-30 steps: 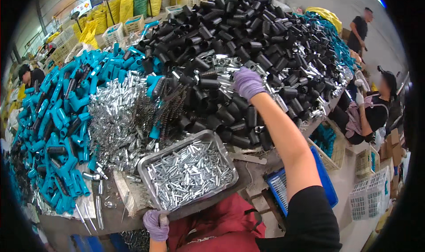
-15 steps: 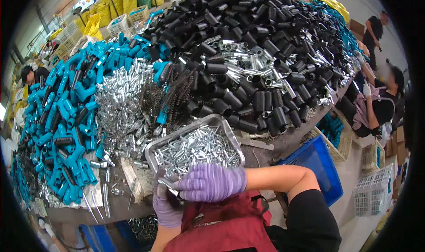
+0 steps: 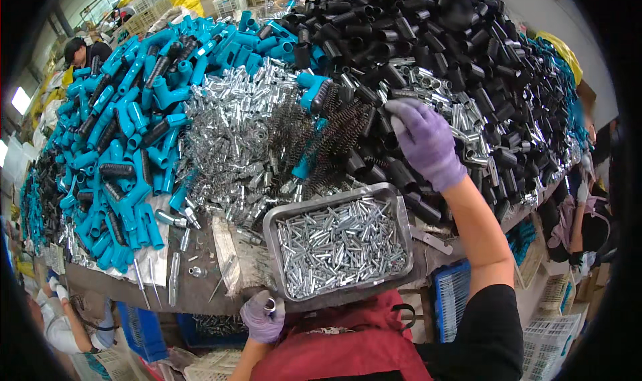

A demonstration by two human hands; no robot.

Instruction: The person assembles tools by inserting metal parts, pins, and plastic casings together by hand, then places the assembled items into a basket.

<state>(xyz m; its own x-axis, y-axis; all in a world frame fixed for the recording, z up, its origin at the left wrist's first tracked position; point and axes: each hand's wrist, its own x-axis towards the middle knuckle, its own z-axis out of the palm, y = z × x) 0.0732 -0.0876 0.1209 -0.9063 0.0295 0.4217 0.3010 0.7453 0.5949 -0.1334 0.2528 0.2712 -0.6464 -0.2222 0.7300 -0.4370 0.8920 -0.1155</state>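
Note:
My left hand (image 3: pixel 261 322), in a purple glove, is closed round a small metal tube (image 3: pixel 269 305) at the table's front edge. Only the tube's round end shows between the fingers. My right hand (image 3: pixel 428 143), gloved the same way, reaches out over the heap with its fingers stretched forward. Its fingertips are at the black sleeves (image 3: pixel 458 100), close beside a bunch of dark coil springs (image 3: pixel 348 130); nothing shows held in them. Between my arms lies a grey metal tray (image 3: pixel 269 237) full of short silver pins (image 3: pixel 344 240).
Teal drill-like housings (image 3: pixel 124 160) are heaped at left, beside a pile of silver metal fittings (image 3: pixel 231 120). Thin metal rods (image 3: pixel 142 282) lie at the front edge. Blue crates (image 3: pixel 452 297) stand below. People (image 3: pixel 83 52) work around the table.
My right hand has left my left hand and swung up and out to the black sleeves. My left hand has lowered slightly, still holding the tube. The whole view has shifted.

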